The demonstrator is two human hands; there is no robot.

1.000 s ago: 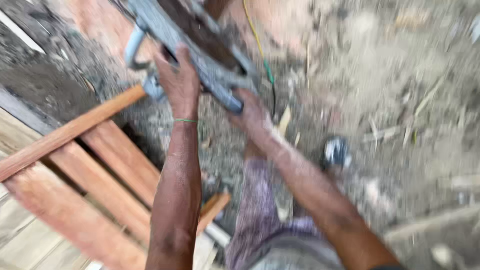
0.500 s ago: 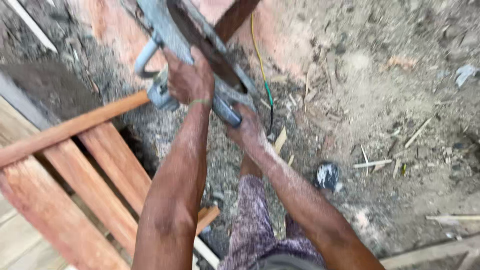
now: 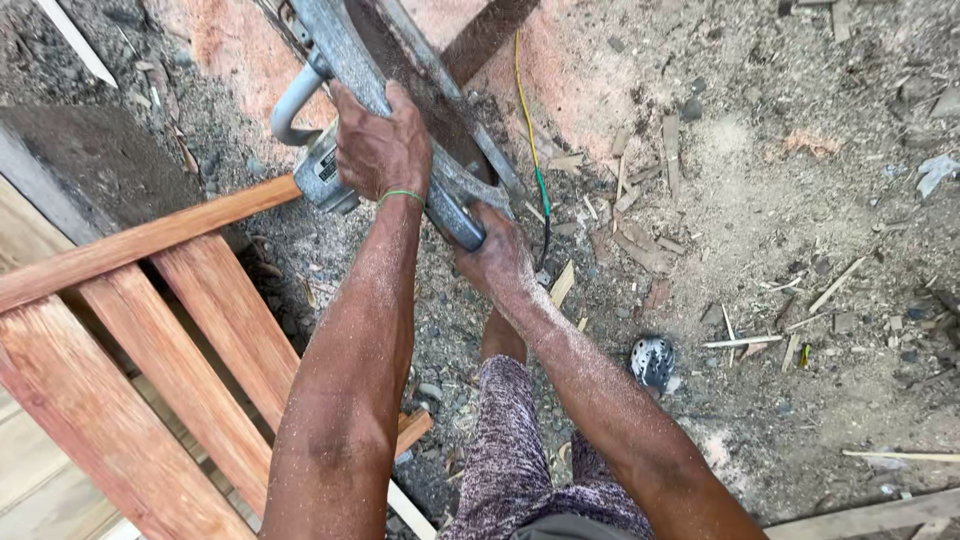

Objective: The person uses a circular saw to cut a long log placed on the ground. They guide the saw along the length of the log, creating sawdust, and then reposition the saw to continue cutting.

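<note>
I hold a grey metal power saw (image 3: 345, 60) lifted above the dirt ground, its round blade guard and dark blade tilted toward the top of the view. My left hand (image 3: 380, 145) wraps the saw's metal frame beside a curved handle (image 3: 290, 105). My right hand (image 3: 495, 255) grips the saw's lower handle end. A yellow and green cord (image 3: 530, 130) hangs from the tool. Both forearms are dusted with sawdust.
Reddish wooden planks (image 3: 160, 330) lie stacked at the left, one thin strip (image 3: 140, 240) crossing them. Wood scraps and sawdust litter the ground at right. A foot in a dark sandal (image 3: 652, 362) stands on the dirt. My leg in patterned shorts (image 3: 510, 460) is below.
The saw and both hands have shifted slightly right and up in view as my head moved; the picture is sharper now. Both hands keep their hold.
</note>
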